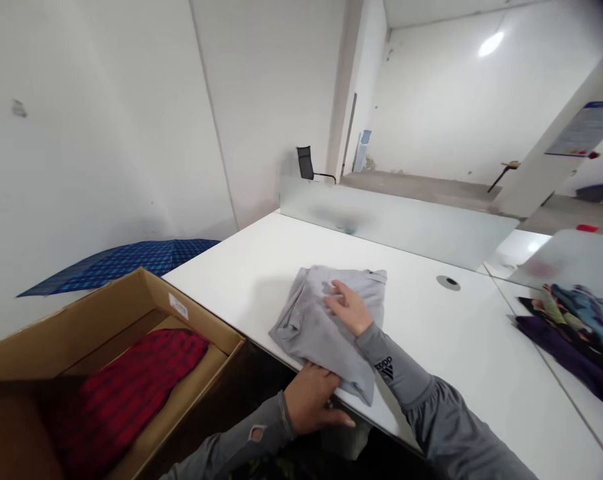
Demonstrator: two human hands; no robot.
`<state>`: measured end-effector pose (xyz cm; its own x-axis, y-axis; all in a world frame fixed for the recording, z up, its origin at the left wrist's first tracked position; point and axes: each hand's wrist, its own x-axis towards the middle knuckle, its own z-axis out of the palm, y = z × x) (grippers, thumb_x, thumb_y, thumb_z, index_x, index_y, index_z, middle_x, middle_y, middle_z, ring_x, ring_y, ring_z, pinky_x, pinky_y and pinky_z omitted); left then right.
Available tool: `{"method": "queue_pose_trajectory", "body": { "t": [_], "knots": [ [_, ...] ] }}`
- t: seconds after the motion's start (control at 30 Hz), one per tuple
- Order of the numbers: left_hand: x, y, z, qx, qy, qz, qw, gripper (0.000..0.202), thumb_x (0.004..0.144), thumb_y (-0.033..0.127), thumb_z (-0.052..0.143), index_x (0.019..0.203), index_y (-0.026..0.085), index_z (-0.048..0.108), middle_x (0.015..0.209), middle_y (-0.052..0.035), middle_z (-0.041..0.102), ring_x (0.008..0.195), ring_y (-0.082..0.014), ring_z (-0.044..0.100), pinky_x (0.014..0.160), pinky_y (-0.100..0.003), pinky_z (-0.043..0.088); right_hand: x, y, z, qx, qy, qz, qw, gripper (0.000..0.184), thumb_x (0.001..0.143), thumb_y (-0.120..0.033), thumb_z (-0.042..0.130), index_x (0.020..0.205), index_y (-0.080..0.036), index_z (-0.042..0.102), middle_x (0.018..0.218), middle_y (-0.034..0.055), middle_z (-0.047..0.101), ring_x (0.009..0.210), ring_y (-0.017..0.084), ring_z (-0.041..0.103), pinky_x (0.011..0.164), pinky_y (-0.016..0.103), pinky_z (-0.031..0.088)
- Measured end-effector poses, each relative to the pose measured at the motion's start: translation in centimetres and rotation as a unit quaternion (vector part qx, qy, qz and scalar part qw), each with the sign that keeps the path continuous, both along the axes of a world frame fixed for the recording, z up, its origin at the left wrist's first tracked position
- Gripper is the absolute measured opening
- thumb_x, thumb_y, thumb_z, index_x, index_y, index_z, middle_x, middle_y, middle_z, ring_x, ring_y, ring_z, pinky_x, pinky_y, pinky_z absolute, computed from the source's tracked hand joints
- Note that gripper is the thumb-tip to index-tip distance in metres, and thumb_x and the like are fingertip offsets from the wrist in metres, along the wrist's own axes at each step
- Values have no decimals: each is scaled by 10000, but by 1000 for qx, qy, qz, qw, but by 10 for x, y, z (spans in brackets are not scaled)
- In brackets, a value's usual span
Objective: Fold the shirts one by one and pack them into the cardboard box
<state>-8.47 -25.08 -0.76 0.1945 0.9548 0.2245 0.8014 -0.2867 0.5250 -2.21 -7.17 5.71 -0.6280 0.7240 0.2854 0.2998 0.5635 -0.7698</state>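
Note:
A folded grey garment [326, 333] lies on the white table, its near corner reaching the table's front edge. My right hand [349, 308] is over the upper part of the garment, fingers apart and holding nothing; whether the fingertips touch the cloth I cannot tell. At the table's edge, my left hand [311, 400] rests against the near side of the garment. Its fingers reach to the cloth, and its thumb sticks out to the right, away from them.
To the left stands an open cardboard box [226, 340] with a red and black checked garment [141, 380] inside. Behind it is a blue checked umbrella [146, 263]. A frosted divider [396, 220] borders the table [431, 327]. A clothes pile [576, 327] lies at right.

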Motion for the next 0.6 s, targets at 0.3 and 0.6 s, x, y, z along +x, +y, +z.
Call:
{"method": "queue_pose_trajectory", "body": {
  "t": [0.3,0.6],
  "knots": [
    [6,-1,16,63,-192,208,957,301,843,475,583,845,182,655,888,-58,674,883,-224,593,821,-330,428,52,1,-29,311,-276,4,909,353,904,-396,520,1143,-166,639,1130,138,613,1027,278,544,886,427,464],
    [-32,-45,11,20,-184,337,923,217,871,313,458,681,209,456,724,0,501,702,-156,494,680,-287,375,152,-24,-21,227,-210,-153,939,428,864,-577,477,1041,-211,611,1110,136,595,1060,304,557,916,452,458]
  ]
}}
